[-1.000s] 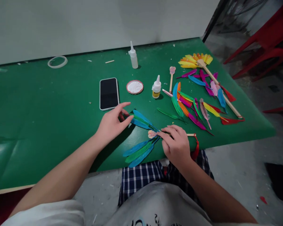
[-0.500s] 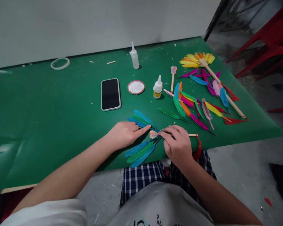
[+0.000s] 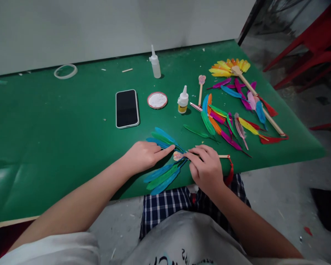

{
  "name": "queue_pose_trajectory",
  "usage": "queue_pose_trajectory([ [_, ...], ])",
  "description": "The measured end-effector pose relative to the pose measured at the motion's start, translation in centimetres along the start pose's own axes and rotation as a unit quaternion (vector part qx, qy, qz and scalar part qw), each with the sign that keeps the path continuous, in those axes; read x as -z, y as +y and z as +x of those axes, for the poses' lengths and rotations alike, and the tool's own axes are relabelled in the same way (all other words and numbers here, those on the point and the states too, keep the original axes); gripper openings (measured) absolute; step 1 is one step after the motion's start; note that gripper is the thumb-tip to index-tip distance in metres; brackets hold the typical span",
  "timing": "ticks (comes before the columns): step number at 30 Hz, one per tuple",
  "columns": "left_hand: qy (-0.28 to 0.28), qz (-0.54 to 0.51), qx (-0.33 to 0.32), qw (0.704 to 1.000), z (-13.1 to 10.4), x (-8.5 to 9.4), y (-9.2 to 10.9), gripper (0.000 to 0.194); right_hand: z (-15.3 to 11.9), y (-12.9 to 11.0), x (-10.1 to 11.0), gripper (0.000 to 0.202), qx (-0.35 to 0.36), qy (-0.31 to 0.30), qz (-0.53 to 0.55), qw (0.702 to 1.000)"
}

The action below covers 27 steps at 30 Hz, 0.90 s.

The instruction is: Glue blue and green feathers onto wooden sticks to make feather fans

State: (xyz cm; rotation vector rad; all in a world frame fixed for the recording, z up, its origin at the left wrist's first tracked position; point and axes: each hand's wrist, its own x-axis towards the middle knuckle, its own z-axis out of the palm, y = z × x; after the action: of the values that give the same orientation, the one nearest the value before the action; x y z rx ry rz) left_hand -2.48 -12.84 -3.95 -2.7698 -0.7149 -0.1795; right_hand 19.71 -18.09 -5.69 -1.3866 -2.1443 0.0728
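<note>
Blue and green feathers fan out in two groups at the table's near edge, quills meeting at a slim wooden stick. A heart-shaped patterned tip sits between the groups, and a red tassel hangs from the stick's other end. My left hand lies over the upper group, its index finger stretched along the quills and the other fingers curled on the feathers; its thumb is hidden. Closed over the stick, my right hand presses the quill ends with its fingertips.
Loose coloured feathers lie to the right, near a yellow feather fan and a small heart-topped stick. Two glue bottles, a round lid, a phone and a clear ring lie farther back.
The view has shifted slightly, so everything on the table sits a little left and higher. Both hands keep nearly the same pose on the feathers and stick.
</note>
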Motion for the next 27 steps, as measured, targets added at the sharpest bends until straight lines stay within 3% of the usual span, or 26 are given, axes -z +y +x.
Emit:
queue_pose_trajectory([
  [10,0.085,0.054,-0.048,0.994,0.6,-0.4,0.1,0.024,-0.1,0.1,-0.2,0.024,-0.020,-0.005,0.044,0.999],
  [21,0.120,0.054,-0.058,0.990,1.3,0.4,0.5,0.016,-0.4,0.3,-0.2,0.025,-0.018,0.003,0.055,0.998],
  [27,0.127,0.068,-0.031,0.989,1.1,0.5,0.4,0.018,-0.3,0.3,-0.1,0.026,-0.053,0.059,0.095,0.992],
])
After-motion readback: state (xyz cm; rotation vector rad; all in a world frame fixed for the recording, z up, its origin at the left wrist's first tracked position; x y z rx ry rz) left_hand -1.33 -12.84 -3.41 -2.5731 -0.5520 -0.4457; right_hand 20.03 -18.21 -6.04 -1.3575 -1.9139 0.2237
